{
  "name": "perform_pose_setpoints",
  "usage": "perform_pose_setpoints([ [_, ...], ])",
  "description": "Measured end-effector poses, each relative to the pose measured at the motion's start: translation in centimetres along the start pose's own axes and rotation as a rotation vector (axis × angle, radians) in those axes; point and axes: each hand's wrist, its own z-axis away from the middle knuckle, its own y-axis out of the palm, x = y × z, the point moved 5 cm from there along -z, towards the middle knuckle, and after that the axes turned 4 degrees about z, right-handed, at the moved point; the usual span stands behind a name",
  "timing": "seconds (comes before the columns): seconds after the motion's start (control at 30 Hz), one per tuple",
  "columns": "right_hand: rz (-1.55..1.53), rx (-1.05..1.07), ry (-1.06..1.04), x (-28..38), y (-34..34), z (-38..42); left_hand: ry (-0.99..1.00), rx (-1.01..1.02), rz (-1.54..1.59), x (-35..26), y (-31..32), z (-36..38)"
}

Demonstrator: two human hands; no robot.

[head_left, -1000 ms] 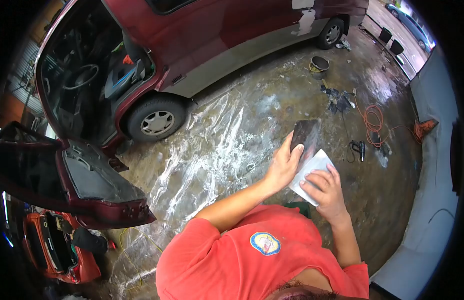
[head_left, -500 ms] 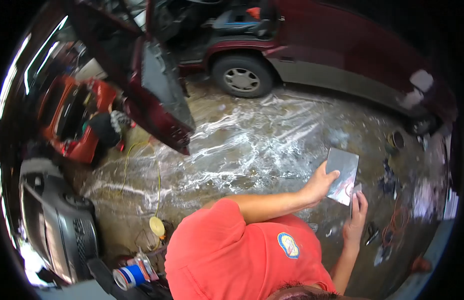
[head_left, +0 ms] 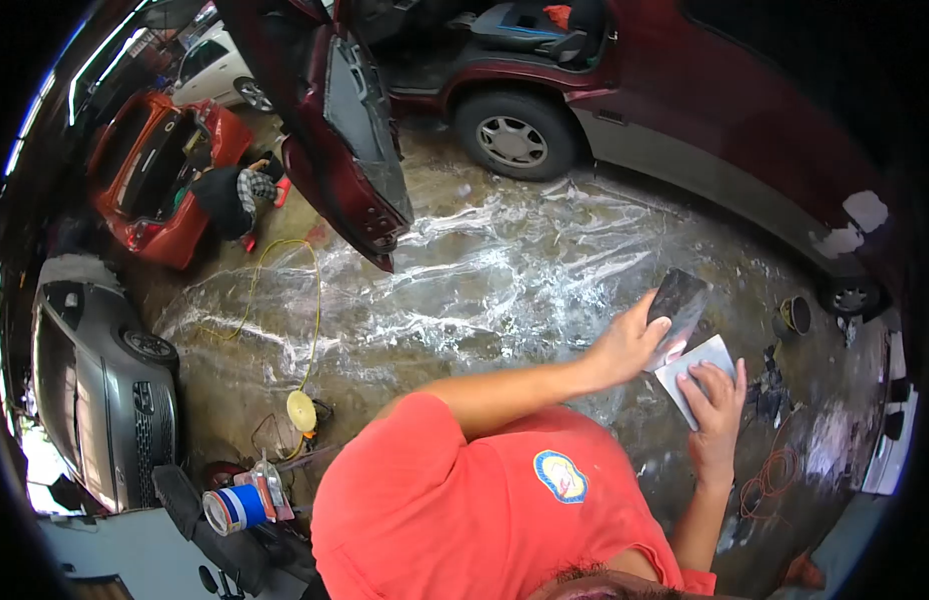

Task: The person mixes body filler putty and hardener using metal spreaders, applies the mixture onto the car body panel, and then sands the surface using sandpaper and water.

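My left hand (head_left: 630, 342) is closed on a thin dark rectangular plate (head_left: 682, 300), thumb lying over its near face. A pinkish smear shows near the plate's lower end. In my right hand (head_left: 718, 400) is a pale grey flat spreader (head_left: 693, 372), its fingers spread across the upper face. The spreader's upper left edge overlaps the lower end of the plate in this view. Both hands are out in front of my red shirt (head_left: 465, 500), over the floor.
A maroon vehicle (head_left: 635, 130) with an open door (head_left: 360, 130) stands ahead. At left are a grey car (head_left: 110, 390), a red car (head_left: 165, 180) and a crouching person (head_left: 230, 200). White streaks mark the floor (head_left: 485, 290); a yellow cord (head_left: 318, 330) and a blue-labelled can (head_left: 235, 508) lie left.
The plate has tipped and now looks darker. My right hand has turned the spreader from edge-on to broad face and brought it up against the plate's lower end. The view has shifted.
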Motion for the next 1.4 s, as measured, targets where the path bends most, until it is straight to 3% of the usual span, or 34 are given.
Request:
perform_pose_setpoints([
  [0.1, 0.065, -0.104, 0.06, -1.0, -1.6, -0.2, -0.076, 0.271, -0.018, -1.8, 1.2, 0.5],
  [0.13, 0.112, -0.083, 0.076, -0.9, -1.2, -0.4, -0.219, 0.366, -0.012, -3.0, 1.7, 0.8],
  [0.23, 0.006, -0.084, 0.07, -0.2, 1.1, 0.6, -0.01, 0.164, -0.029, -1.0, 2.6, -0.3],
  [0.37, -0.134, -0.068, 0.053, 2.3, 2.8, 2.4, 0.121, 0.063, -0.079, -0.8, 3.1, -0.9],
  [0.47, -0.107, 0.016, 0.166, -0.1, 3.0, 4.2, 0.09, 0.032, -0.091, -1.6, 3.5, -1.0],
  [0.57, -0.195, -0.297, 0.205, 0.8, 0.0, 4.0, 0.017, 0.031, -0.049, -0.4, 4.0, -1.7],
  [0.6, -0.2, -0.278, 0.181, 1.5, -0.2, 3.8, 0.006, 0.019, 0.19, 0.7, 4.9, -1.7],
  [0.73, -0.37, -0.441, 0.312, -0.4, 4.1, 5.4, -0.29, 0.018, 0.569, 2.7, 5.8, -1.2],
  [0.83, -0.067, 0.033, 0.513, -4.0, 4.9, 7.9, -0.398, 0.087, 0.607, 3.3, 5.6, -0.5],
  [0.87, -0.036, -0.029, 0.501, -4.4, 4.2, 8.9, -0.266, 0.119, 0.401, 2.5, 5.1, -0.5],
  [0.93, 0.074, -0.209, 0.414, -2.8, 1.2, 7.8, -0.205, 0.133, 0.344, 2.0, 5.0, -0.6],
  [1.03, 0.053, -0.141, 0.21, -0.6, 1.8, 6.7, -0.152, 0.14, 0.31, 2.2, 5.0, -0.3],
  [1.17, 0.091, -0.247, 0.237, -1.2, -0.8, 6.0, -0.121, 0.145, 0.251, 1.2, 4.7, -0.3],
  [1.2, 0.131, -0.145, 0.187, -0.2, -0.7, 4.9, -0.12, 0.16, 0.255, 0.5, 4.7, -0.2],
  [1.3, 0.1, 0.03, 0.169, -1.1, -1.1, 4.7, -0.139, 0.262, 0.054, 1.8, 4.7, -1.1],
  [1.4, 0.22, -0.077, 0.218, -1.0, -2.7, 3.5, -0.111, 0.461, 0.025, -0.5, 5.5, 0.2],
])
